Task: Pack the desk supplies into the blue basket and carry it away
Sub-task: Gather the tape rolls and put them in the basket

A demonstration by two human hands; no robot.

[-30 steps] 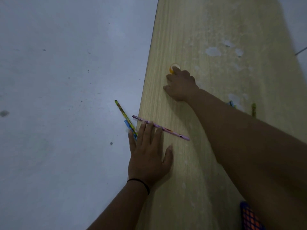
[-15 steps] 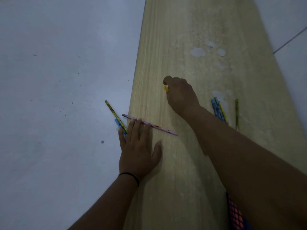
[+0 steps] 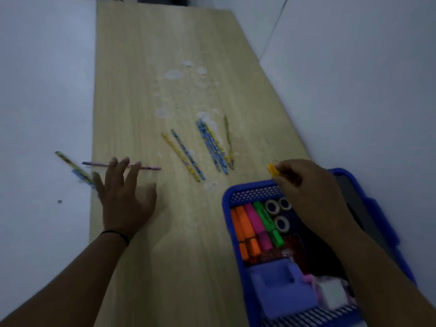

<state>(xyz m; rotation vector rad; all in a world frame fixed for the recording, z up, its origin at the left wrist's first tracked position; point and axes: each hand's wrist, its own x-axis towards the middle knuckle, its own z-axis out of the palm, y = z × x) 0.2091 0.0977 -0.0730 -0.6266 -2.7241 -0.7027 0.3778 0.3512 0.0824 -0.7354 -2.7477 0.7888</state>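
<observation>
Your right hand (image 3: 313,194) has come back from twelve o'clock, pinching the small yellow tape roll (image 3: 271,169) above the blue basket (image 3: 227,204)'s far rim at four o'clock. Drop it in next. Your left hand (image 3: 125,197) stays flat and relaxed at eight o'clock, touching the pink pencil (image 3: 151,167).

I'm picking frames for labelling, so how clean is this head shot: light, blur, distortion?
Head view: dim and bluish, no glare. The left hand is motion-smeared, as are the pencils at the desk edge. The right hand, holding a small yellow thing over the blue basket, is dark but sharper. The wide lens splays the desk edges.
</observation>
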